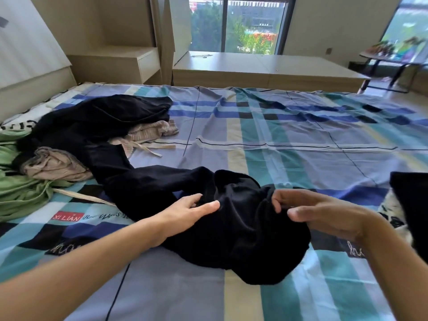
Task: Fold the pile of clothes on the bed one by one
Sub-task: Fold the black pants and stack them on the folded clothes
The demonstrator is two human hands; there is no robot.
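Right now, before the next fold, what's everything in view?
Black garment: one, black, front centre, trailing back to the pile.
Green garment: one, green, left edge.
Beige clothes: two bundles, beige, in left pile.
Dark cloth: one, black, right edge, cut off.
Bed sheet: one, blue-teal plaid, underneath.
Cabinet: one, light wood, below window.
Left hand: one, on black garment.
Right hand: one, fingers curled at its edge; grip unclear.
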